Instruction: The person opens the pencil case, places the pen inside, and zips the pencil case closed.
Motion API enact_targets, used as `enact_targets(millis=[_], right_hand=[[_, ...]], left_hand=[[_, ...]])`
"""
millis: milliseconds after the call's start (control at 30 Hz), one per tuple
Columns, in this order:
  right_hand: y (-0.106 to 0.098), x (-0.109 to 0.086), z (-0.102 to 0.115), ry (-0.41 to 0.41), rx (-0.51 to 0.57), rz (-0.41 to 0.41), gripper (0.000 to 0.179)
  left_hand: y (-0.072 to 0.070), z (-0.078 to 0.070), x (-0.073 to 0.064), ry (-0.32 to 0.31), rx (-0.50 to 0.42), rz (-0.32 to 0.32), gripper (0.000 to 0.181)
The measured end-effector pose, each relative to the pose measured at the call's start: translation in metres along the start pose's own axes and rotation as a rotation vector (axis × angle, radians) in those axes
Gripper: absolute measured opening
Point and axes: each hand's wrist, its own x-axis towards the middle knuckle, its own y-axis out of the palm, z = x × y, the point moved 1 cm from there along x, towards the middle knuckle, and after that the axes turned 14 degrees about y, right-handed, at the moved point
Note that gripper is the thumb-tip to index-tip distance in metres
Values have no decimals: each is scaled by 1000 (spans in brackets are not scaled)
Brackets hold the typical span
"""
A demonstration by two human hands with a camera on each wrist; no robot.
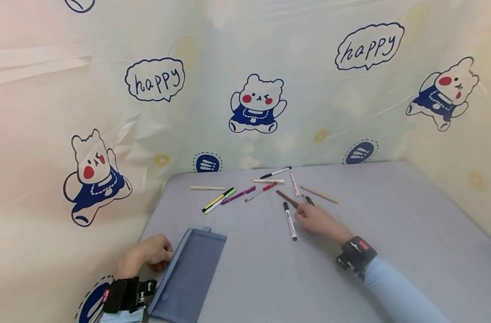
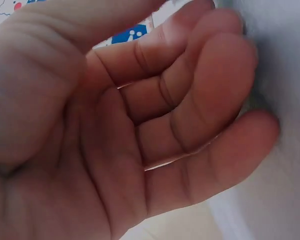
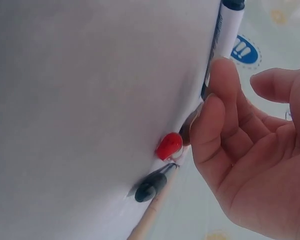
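In the head view, a translucent blue-grey zip pouch (image 1: 193, 273) lies flat at the table's left front. My left hand (image 1: 154, 253) is beside its left edge. In the left wrist view the loosely bent fingers (image 2: 215, 85) have their tips down at the grey surface, with nothing in the palm. My right hand (image 1: 316, 220) is low over the table at the near end of a brown pen (image 1: 287, 198). In the right wrist view, its fingertips are right at that pen (image 3: 190, 125), and the thumb stands apart. A white marker with dark ends (image 1: 290, 222) lies just left of this hand.
Left of centre lie a beige pen (image 1: 207, 188), a yellow marker (image 1: 217, 200), a green one (image 1: 226, 200) and a purple pen (image 1: 238, 195). Further back are a red pen (image 1: 261, 192), a black-and-white marker (image 1: 275, 172), a pink marker (image 1: 295, 185) and a tan pen (image 1: 319, 194).
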Motion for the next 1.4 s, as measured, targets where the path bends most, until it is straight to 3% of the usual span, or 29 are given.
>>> enact_targets(millis=[200,433,633,833,1000,1100,1400], right_hand=[[7,3,7,-17,-27,14,12],[11,8,15,-7,-49,2,14],[11,11,21,15,-86,-22,17],[13,19,21,87,-72,17,23],[21,25,21,94,-66,50,24],[23,26,23,91,-76,53,21],[19,30,25,130,-59,84,15]], left_hand=[[5,-1,1,34,-44,104,33],[9,-13,5,-25,73,65,35],[5,-22,7,-18,96,63,28],[9,-18,9,17,-13,79,22],[7,0,7,115,-132,102,18],[1,7,6,169,-172,79,15],[-26,-3,4,178,-229,1,15]])
